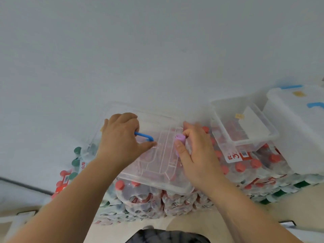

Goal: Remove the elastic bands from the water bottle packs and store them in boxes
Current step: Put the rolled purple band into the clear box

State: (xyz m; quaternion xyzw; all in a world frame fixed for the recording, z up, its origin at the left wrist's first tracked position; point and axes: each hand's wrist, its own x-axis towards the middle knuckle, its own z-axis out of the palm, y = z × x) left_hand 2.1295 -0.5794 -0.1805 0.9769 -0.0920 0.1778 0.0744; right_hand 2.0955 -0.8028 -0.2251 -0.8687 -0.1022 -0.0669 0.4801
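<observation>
**Both hands on the lidded clear box, centre frame**

Far left: green-capped bottles at the stack's edge. Left hand had fingers curled round the blue handle on the clear box, which sat on the water bottle packs. Right hand pinched a purple elastic band between thumb and forefinger, just above the lid. Right of centre: an open clear bin on the packs. Far right: white lidded box.

The box is clear, its handle blue, the band lilac; the bottles show red caps and green caps.
</observation>
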